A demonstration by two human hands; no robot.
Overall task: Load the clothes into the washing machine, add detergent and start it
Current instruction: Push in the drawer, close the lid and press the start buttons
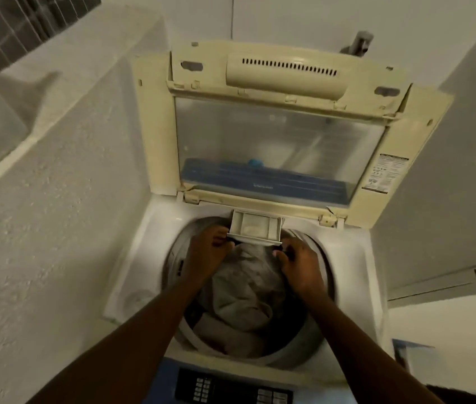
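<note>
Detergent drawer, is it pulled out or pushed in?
Pulled out: the detergent drawer juts forward over the clothes, its compartment exposed.

Lid (277, 135) up, grey clothes (248, 290) heaped in the washing machine (149, 237) drum (295, 349), detergent drawer (255, 225) jutting out over the rear rim. The left hand (210, 247) pinches its front left corner. The right hand (299, 262) curls at the right corner, its grip lost in blur.

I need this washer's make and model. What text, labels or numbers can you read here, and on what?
Nothing reads clearly.
Sticker on the right frame of the lid: print too small and blurred.
Faint wording on the lid's blue band: blurred.
Control panel buttons: markings unreadable.
</note>
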